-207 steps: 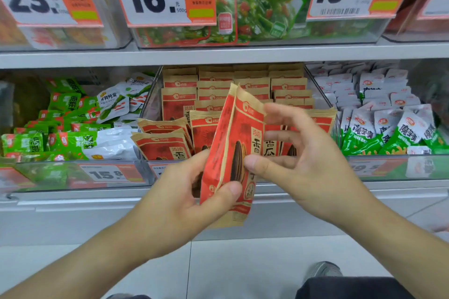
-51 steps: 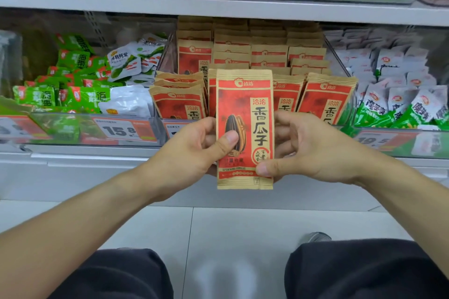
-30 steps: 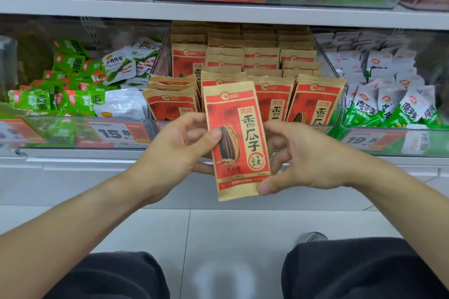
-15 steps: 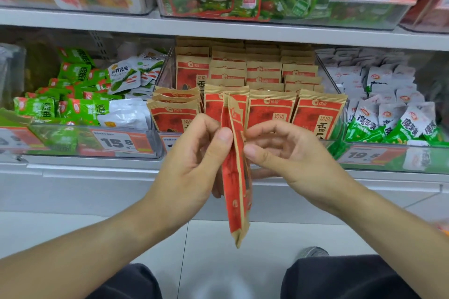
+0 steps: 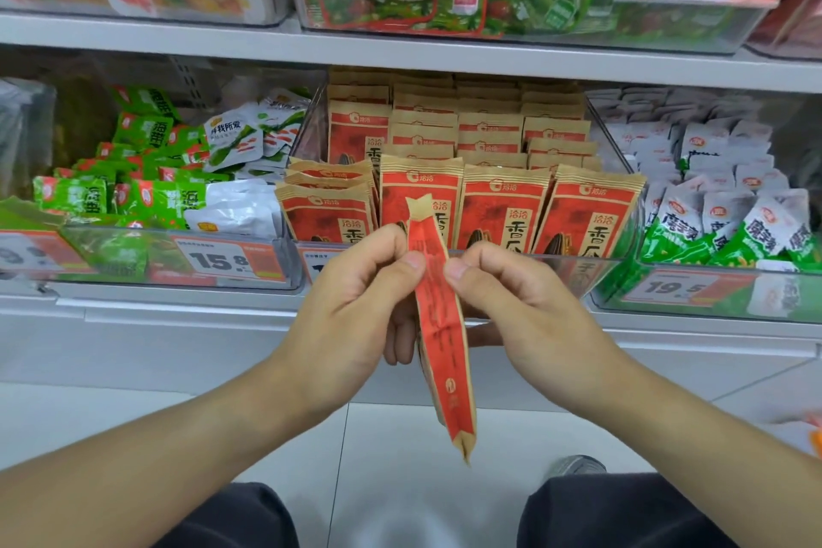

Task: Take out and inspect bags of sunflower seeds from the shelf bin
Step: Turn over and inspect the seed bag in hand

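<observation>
A red and tan bag of sunflower seeds (image 5: pixel 442 338) hangs edge-on in front of the shelf, its narrow side toward me. My left hand (image 5: pixel 356 307) pinches its upper part from the left with thumb and fingers. My right hand (image 5: pixel 520 307) pinches it from the right at the same height. Behind the hands, a clear shelf bin (image 5: pixel 596 263) holds several rows of the same bags (image 5: pixel 502 200), standing upright.
The bin on the left holds green and white snack packs (image 5: pixel 147 187); white and green packs (image 5: pixel 729 214) fill the bin on the right. Above is a shelf (image 5: pixel 400 53) with price tags. The white floor and my dark trouser knees lie below.
The bag showed its front face a second ago; both hands turned it edge-on. Since half a second ago it has turned a little further and the camera has tilted up slightly.
</observation>
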{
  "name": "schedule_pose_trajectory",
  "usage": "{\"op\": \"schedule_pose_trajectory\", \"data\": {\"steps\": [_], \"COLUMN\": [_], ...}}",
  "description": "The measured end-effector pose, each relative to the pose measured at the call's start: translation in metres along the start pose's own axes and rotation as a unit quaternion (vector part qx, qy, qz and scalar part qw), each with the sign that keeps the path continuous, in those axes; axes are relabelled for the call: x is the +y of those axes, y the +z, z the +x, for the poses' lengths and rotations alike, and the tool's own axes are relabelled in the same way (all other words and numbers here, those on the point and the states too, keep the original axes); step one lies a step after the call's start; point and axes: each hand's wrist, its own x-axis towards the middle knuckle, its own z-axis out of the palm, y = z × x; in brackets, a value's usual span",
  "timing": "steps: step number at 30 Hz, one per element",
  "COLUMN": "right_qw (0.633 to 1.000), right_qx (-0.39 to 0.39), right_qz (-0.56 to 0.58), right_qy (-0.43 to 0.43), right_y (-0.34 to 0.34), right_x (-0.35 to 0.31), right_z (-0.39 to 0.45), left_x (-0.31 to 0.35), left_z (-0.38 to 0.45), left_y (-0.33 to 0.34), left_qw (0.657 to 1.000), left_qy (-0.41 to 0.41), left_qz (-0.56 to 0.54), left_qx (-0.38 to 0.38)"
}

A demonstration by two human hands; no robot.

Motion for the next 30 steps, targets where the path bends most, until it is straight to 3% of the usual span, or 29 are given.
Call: {"op": "schedule_pose_trajectory", "data": {"steps": [4, 8, 15, 22, 26, 30], "right_qw": [1.0, 0.999, 0.991, 0.987, 0.99, 0.997], "right_qx": [-0.01, 0.028, 0.116, 0.155, 0.132, 0.051], "right_qz": [-0.008, -0.033, -0.05, -0.007, -0.017, -0.038], "right_qy": [0.001, 0.0, -0.053, -0.048, -0.048, -0.032], "right_y": [-0.002, -0.004, -0.013, -0.015, -0.017, -0.027], "right_x": [0.003, 0.004, -0.007, -0.003, -0.004, -0.004], "right_z": [0.001, 0.004, 0.007, 0.004, 0.004, 0.002], "left_x": [0.0, 0.001, 0.005, 0.01, 0.011, 0.011], "left_z": [0.002, 0.002, -0.007, -0.009, -0.008, -0.005], "left_y": [-0.001, -0.002, -0.009, -0.001, -0.003, -0.008], "left_qw": [1.0, 1.0, 0.973, 0.965, 0.962, 0.953], "left_qy": [0.0, 0.011, 0.051, 0.043, 0.049, 0.074], "left_qz": [-0.002, 0.019, 0.19, 0.199, 0.22, 0.26], "left_qx": [-0.004, -0.012, -0.119, -0.165, -0.157, -0.134]}}
